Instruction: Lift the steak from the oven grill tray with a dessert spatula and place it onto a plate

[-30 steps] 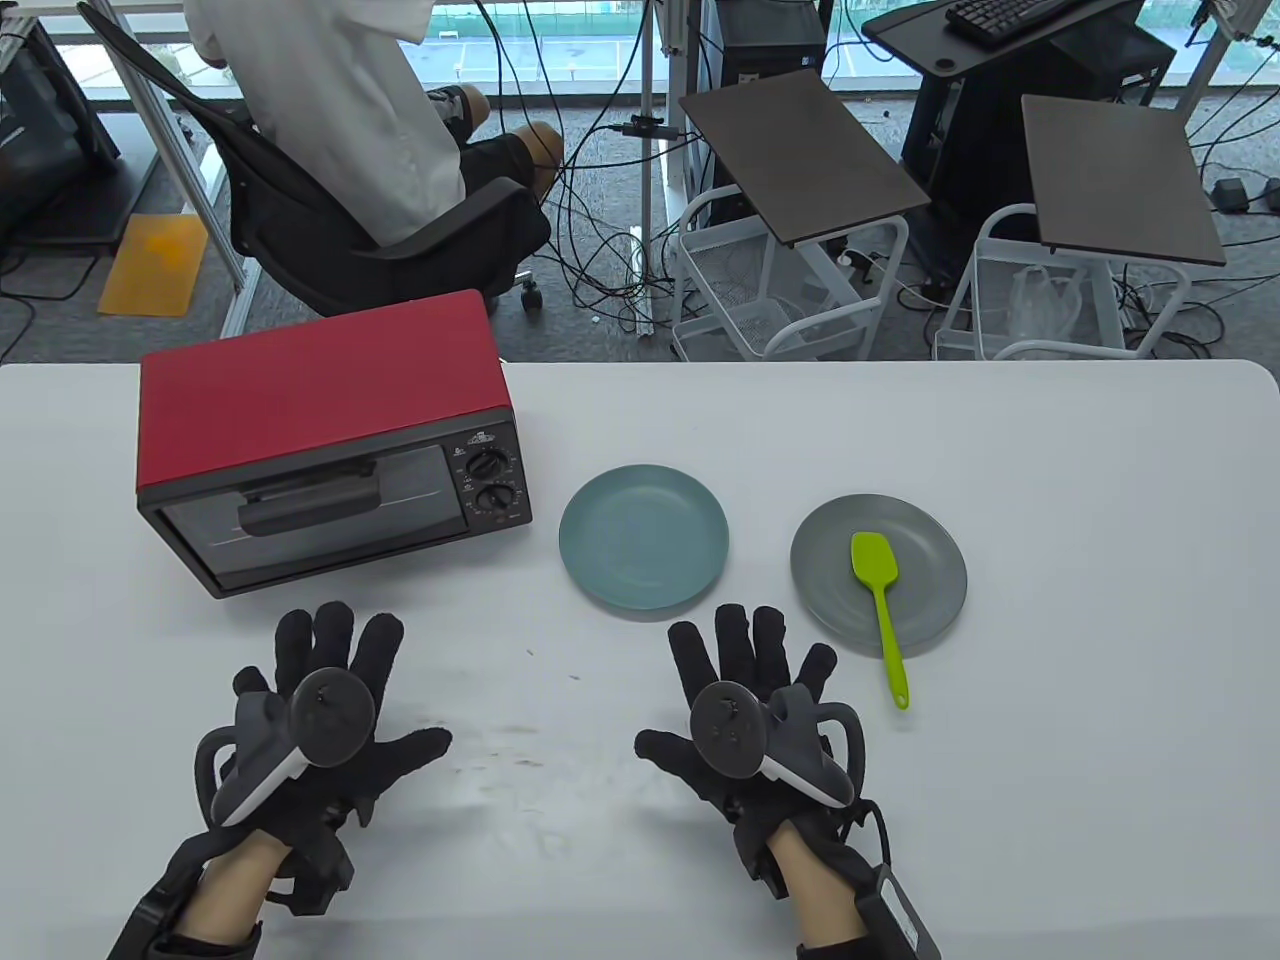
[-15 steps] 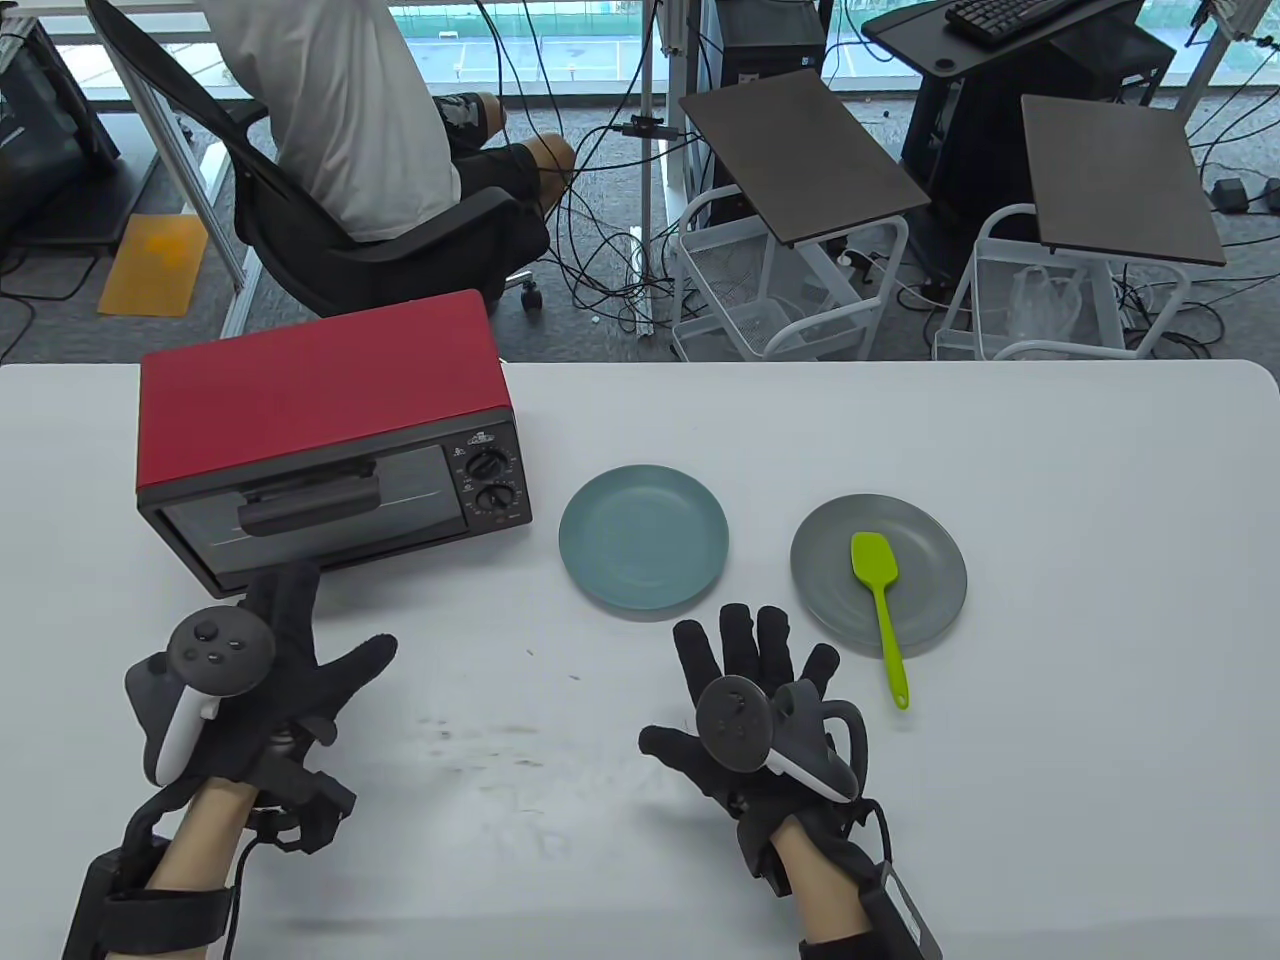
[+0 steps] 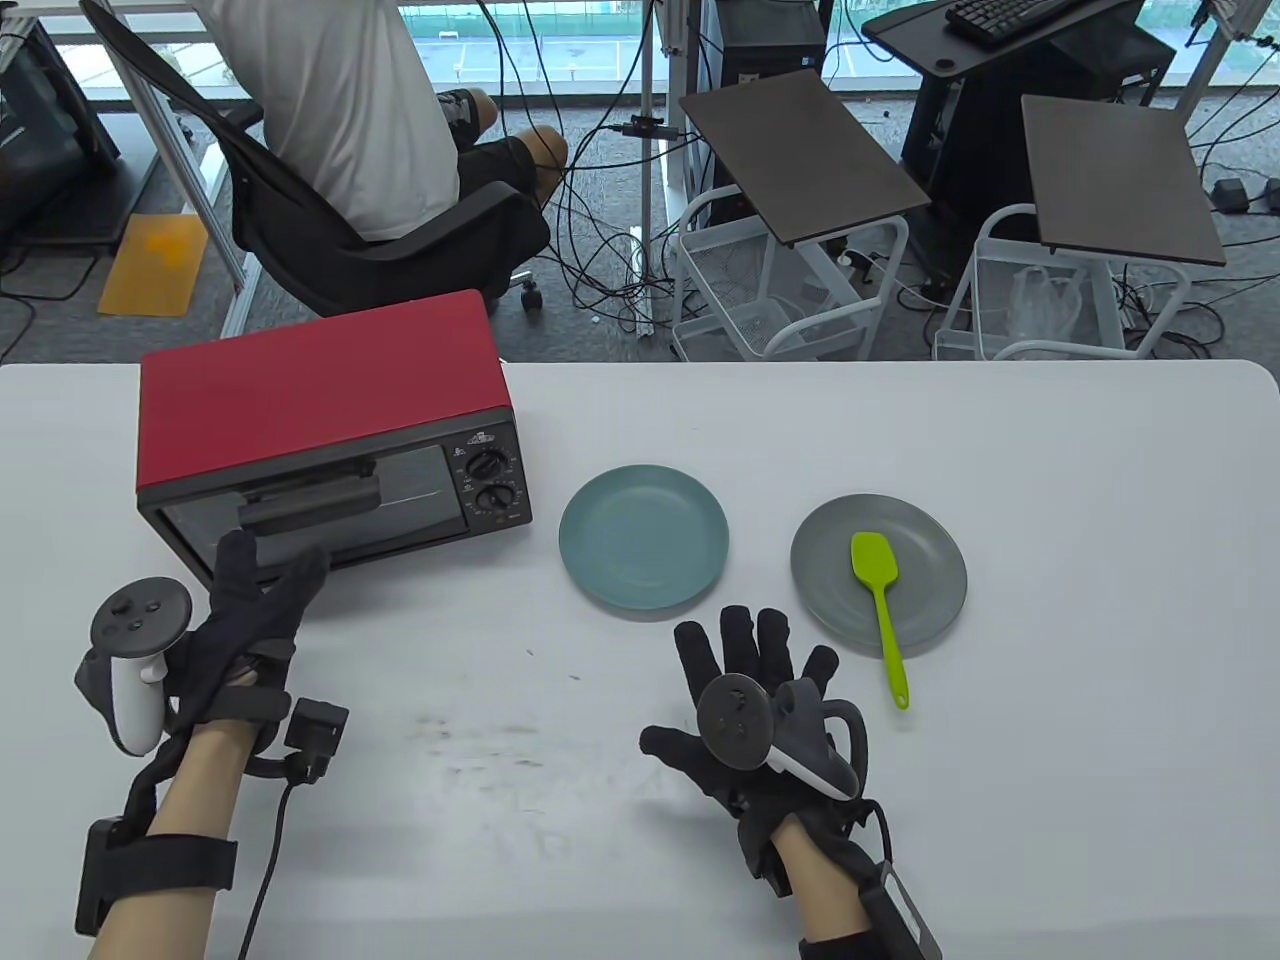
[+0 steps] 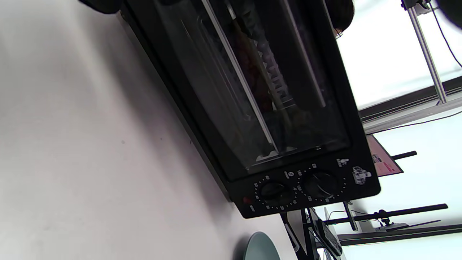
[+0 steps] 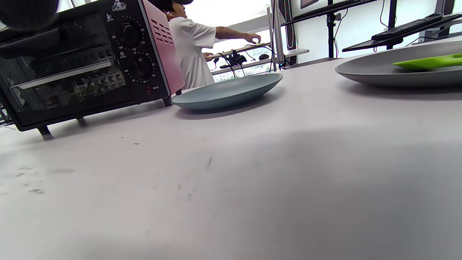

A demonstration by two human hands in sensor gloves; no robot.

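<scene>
A red toaster oven (image 3: pixel 320 390) stands at the table's left with its glass door (image 3: pixel 300 520) closed; the left wrist view shows a tray (image 4: pixel 274 94) and something dark reddish behind the glass. My left hand (image 3: pixel 255 600) is turned on edge with straight fingers in front of the door's lower left, just below the handle (image 3: pixel 310 500), holding nothing. A green dessert spatula (image 3: pixel 880 600) lies on the grey plate (image 3: pixel 930 560), its handle sticking off the near rim. A teal plate (image 3: pixel 643 537) sits empty beside it. My right hand (image 3: pixel 750 660) lies flat on the table below the plates.
The oven's two knobs (image 3: pixel 490 482) face the teal plate. Beyond the table's far edge a person sits in an office chair (image 3: pixel 350 240), with white wire carts (image 3: pixel 780 290) and cables on the floor.
My left hand has lifted off the table, rolled onto its edge and moved up-left to the oven door. The right hand has barely shifted.
</scene>
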